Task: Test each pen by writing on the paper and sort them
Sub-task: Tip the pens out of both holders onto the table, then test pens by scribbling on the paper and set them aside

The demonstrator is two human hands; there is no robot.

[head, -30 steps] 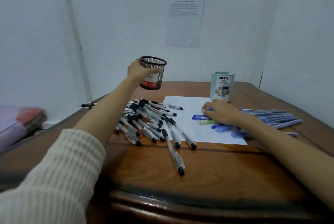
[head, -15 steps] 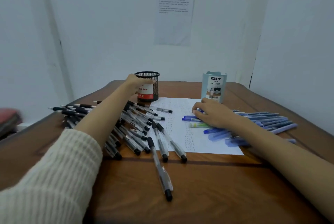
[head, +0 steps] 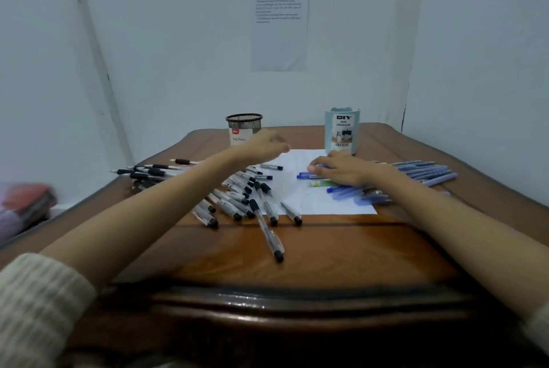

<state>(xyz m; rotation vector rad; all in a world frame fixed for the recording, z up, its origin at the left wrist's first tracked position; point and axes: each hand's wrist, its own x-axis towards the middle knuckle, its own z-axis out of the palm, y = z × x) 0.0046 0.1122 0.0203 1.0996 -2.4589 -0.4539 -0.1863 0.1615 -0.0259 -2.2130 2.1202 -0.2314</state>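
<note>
Left hand (head: 264, 146) now off mesh cup (head: 243, 125), loose and empty; right hand (head: 341, 170) atop blue pens (head: 421, 171), grip unclear.

Single view, head-worn on the person at the near edge of the tabletop (head: 326, 248). It faces forward and slightly down, across the tabletop towards the far edge and the back wall (head: 184, 40).

Wide-angle lens:
- The tabletop edges bow outward.
- The right wall (head: 490, 55) is in frame too.
- The near edge sits low in frame, close under the lens.
- The far corners land about mid-height.
- The upper half of the frame is wall, with a printed sheet (head: 279, 29) roughly centred.

Both forearms enter from the bottom corners. They converge on the left hand (head: 261, 144), which is motion-blurred, and the right hand (head: 344, 171), both over the far half of the tabletop. That puts the work zone at arm's reach, near frame centre.
</note>
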